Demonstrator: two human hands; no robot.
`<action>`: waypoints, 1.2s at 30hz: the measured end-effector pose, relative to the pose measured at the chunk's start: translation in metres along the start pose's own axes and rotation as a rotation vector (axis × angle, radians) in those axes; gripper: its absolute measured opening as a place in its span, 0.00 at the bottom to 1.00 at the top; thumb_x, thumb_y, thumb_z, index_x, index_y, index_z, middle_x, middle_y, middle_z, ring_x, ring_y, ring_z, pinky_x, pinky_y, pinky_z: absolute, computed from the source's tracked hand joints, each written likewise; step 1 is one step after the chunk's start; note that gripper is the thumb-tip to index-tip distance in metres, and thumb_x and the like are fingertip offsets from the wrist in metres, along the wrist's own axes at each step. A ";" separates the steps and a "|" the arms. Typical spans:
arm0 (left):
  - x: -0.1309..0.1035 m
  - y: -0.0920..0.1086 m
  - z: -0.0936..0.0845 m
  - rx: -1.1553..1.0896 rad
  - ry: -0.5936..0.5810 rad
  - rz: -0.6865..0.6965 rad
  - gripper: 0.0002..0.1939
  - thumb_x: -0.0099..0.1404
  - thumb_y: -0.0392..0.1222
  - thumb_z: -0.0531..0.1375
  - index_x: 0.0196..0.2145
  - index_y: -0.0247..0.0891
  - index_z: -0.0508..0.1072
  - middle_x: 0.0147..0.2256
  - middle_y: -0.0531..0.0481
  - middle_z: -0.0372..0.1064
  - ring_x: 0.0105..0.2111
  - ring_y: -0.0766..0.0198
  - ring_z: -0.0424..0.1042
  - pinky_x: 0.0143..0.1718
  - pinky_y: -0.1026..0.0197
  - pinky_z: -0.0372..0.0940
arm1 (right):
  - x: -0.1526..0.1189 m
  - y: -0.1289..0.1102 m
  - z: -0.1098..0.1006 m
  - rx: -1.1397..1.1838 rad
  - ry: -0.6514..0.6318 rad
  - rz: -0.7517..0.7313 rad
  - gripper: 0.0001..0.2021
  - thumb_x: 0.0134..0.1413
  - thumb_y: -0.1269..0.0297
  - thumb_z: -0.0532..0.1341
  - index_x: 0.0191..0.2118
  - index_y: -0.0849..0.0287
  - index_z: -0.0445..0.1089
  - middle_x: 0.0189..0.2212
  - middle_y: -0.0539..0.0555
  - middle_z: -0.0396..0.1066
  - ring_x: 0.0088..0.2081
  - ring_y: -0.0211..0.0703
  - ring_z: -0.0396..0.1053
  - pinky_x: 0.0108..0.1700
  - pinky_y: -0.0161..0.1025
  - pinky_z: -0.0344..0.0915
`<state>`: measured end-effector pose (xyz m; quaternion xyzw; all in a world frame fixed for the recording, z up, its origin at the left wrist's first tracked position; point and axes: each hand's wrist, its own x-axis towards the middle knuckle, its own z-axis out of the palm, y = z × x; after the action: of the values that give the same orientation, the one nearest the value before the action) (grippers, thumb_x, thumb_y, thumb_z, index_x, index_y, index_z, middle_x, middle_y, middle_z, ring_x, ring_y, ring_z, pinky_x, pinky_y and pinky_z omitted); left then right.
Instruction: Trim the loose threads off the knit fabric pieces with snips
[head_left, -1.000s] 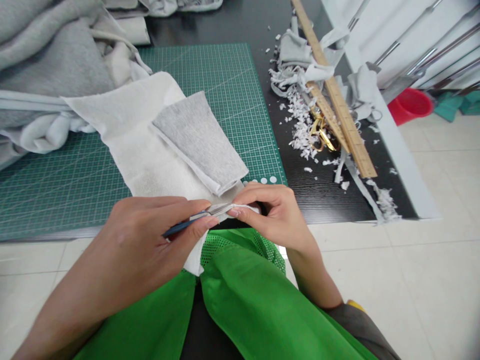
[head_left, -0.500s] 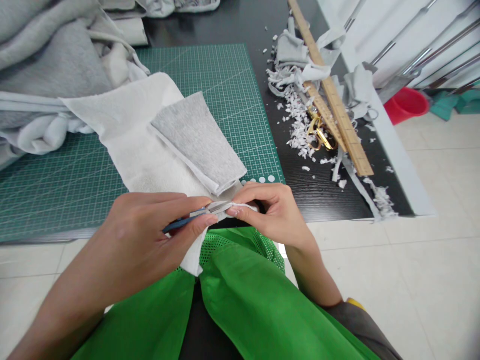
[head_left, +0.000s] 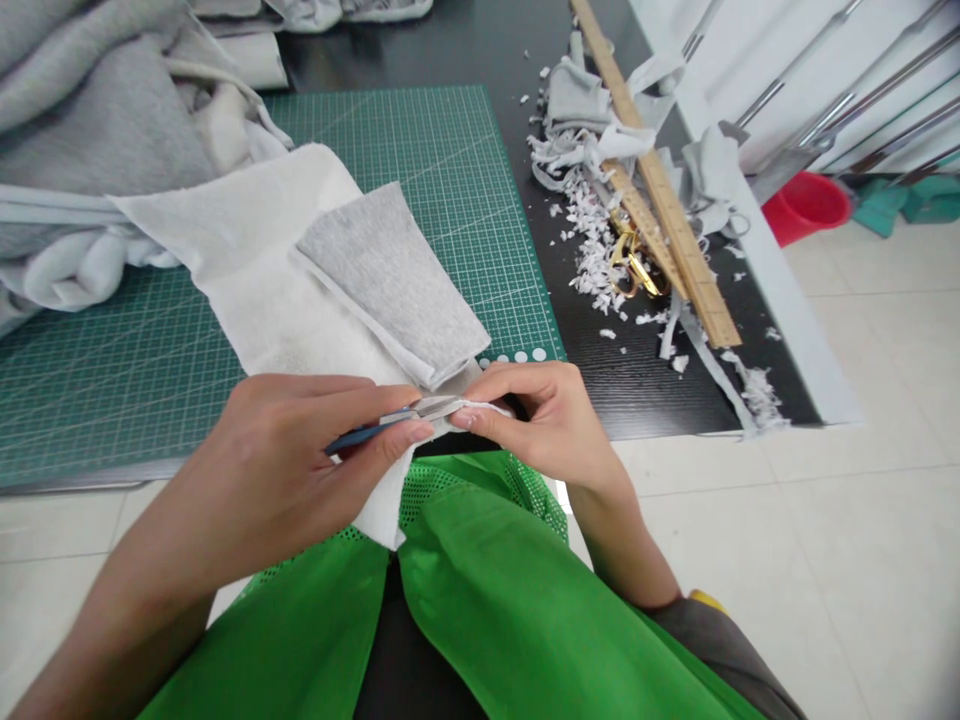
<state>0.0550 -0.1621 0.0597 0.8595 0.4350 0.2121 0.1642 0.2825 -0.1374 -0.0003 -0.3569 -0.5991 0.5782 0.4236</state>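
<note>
My left hand is closed around blue-handled thread snips, whose metal blades point right, toward my other hand. Between thumb and fingers, my right hand pinches the narrow white edge of a light fabric piece. The blades touch or lie very close to that edge; I cannot tell whether they are cutting. Part of the pale cloth hangs down over the table's front edge below my left hand. A folded grey fabric piece lies on the light cloth, just beyond my fingers.
A green cutting mat covers much of the dark table. Piled grey fabric sits at the left. To the right are wooden rulers, gold-handled scissors, and fabric scraps. A red bucket stands beyond the table.
The whole view has shifted slightly, with the table things a little further left. Both hands keep their hold on the snips and fabric, barely moving.
</note>
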 end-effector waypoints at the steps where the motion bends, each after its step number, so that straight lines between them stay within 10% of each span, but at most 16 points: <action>1: 0.000 0.000 0.000 -0.003 -0.004 -0.003 0.06 0.73 0.44 0.60 0.46 0.48 0.74 0.34 0.58 0.79 0.23 0.70 0.72 0.25 0.64 0.61 | 0.000 0.000 0.000 0.008 0.005 -0.003 0.10 0.51 0.57 0.75 0.30 0.60 0.81 0.26 0.53 0.78 0.27 0.38 0.70 0.30 0.37 0.64; 36: 0.010 -0.029 0.001 -0.110 -0.004 0.174 0.10 0.71 0.44 0.64 0.48 0.39 0.77 0.31 0.51 0.78 0.22 0.70 0.72 0.22 0.67 0.61 | 0.002 0.000 0.000 0.054 0.004 0.117 0.10 0.45 0.58 0.77 0.29 0.59 0.82 0.24 0.51 0.78 0.25 0.36 0.68 0.29 0.36 0.62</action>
<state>0.0416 -0.1374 0.0478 0.8842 0.3460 0.2476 0.1929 0.2813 -0.1358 0.0000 -0.3809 -0.5607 0.6170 0.3997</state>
